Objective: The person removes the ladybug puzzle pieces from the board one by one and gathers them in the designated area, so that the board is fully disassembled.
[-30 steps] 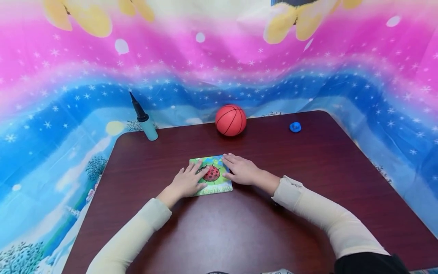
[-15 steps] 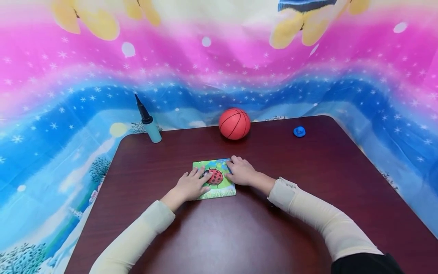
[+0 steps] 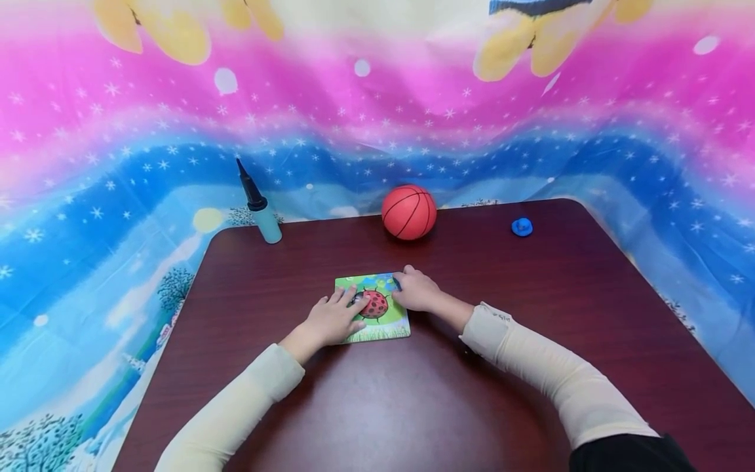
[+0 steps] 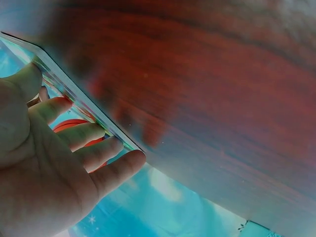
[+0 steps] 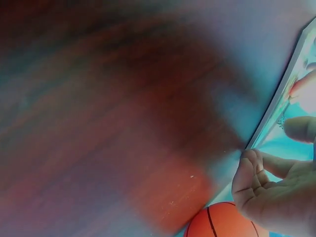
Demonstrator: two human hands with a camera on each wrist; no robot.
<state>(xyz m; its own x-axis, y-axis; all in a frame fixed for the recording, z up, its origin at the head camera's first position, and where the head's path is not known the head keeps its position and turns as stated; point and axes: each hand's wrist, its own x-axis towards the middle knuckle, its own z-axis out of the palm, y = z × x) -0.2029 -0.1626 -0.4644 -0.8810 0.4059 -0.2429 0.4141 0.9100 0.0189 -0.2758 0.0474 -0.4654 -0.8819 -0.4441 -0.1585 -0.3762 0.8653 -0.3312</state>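
Note:
A square ladybug puzzle (image 3: 377, 328) lies flat on the dark red-brown table (image 3: 413, 400). My left hand (image 3: 333, 319) rests on its left half with straight fingers, the fingertips by the ladybug's head; in the left wrist view the left hand (image 4: 59, 163) lies with its fingers spread along the puzzle's edge (image 4: 74, 91). My right hand (image 3: 415, 293) is at the puzzle's top right corner with its fingers curled. In the right wrist view the right hand's (image 5: 271, 182) curled fingertips are at that corner of the puzzle (image 5: 286, 94). What lies under them is hidden.
An orange basketball (image 3: 409, 211) sits at the table's far edge, also close behind my right hand as the basketball (image 5: 222, 222). A pale blue hand pump (image 3: 262, 213) stands at the far left corner. A small blue object (image 3: 522, 227) lies far right. Starry cloth surrounds the table.
My right hand's fingers, flat on the puzzle a second ago, have curled up at its top right corner. The left hand stays on the puzzle's left half.

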